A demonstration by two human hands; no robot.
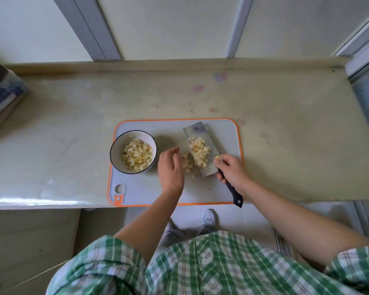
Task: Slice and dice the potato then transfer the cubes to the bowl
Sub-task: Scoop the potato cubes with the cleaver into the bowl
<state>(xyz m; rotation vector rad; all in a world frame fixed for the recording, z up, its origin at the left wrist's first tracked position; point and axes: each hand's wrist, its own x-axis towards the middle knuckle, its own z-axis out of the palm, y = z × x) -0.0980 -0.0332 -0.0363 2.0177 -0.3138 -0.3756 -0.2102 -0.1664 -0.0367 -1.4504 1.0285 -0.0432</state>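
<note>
A grey cutting board (141, 188) with an orange rim lies on the counter. At its left end stands a white bowl (116, 150) with a dark rim, holding several pale yellow potato cubes (137, 154). My right hand (232, 171) grips the black handle of a cleaver (195, 130), whose flat blade lies tilted over the board with a heap of potato cubes (199, 150) on it. A few more cubes (187, 163) lie on the board beside the blade's left edge. My left hand (170, 169) is next to them, fingers relaxed, holding nothing.
The pale counter (73, 116) runs to a wall at the back and has a front edge just below the board. A dark box (2, 96) sits at the far left. Faint pink stains (198, 88) mark the counter behind the board.
</note>
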